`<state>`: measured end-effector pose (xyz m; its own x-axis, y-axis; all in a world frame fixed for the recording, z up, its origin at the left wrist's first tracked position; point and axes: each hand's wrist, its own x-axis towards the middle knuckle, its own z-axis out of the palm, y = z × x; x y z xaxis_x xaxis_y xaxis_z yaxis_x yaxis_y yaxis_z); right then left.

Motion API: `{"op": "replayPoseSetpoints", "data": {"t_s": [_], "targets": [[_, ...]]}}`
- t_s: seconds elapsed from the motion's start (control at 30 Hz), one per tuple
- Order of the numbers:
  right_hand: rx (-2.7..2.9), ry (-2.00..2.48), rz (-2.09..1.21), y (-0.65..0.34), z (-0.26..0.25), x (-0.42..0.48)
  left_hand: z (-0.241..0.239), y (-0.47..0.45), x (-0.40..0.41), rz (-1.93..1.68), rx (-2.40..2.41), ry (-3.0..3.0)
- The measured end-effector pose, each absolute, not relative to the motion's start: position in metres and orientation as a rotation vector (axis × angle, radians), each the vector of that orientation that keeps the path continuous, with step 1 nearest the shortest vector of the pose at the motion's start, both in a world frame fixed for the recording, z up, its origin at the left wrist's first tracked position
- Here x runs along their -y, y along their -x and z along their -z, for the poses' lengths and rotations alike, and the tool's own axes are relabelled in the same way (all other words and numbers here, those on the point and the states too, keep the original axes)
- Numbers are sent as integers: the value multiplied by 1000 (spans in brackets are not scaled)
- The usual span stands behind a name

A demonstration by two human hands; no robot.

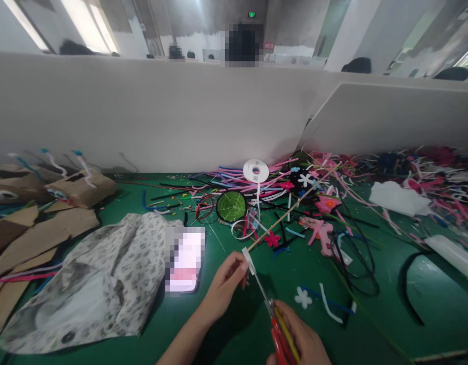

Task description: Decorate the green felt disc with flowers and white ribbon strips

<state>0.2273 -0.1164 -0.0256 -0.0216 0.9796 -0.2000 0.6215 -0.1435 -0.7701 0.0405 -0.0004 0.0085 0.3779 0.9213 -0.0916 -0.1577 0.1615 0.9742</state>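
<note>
My left hand (228, 281) is closed in a pinch on a short white strip (249, 261). Just beyond the fingertips, the near end of a thin tan stick (290, 210) meets the strip. I cannot tell whether the fingers grip the stick too. In my right hand (300, 334) are scissors (278, 329) with red and yellow handles. Their blades point up and left, with the tips at the white strip; whether they touch it is unclear. Past my hands, a white roll (250, 170) trails a curling white ribbon (258, 203) beside a green round piece (231, 207).
At left lie a patterned cloth (115, 274), a phone (186, 258) and brown cardboard pieces (47, 230). A pink glue gun (321, 233) with a black cable sits at right. A white flower (303, 297) is near my right hand. Colourful pipe cleaners pile along the white partition (161, 111).
</note>
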Motion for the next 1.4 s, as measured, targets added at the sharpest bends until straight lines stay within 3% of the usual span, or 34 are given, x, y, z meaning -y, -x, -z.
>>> {"op": "replayPoseSetpoints", "data": {"t_s": [0.6, 1.2, 1.4], "targets": [[1723, 1675, -746, -230, 44, 123, -3, -50, 12, -908, -795, -977], [1653, 1674, -775, -224, 37, 123, -10, -36, 3, -889, -882, -1330], [1744, 1707, -919, -227, 37, 123, -8, -36, 2, -890, -896, -1301]]}}
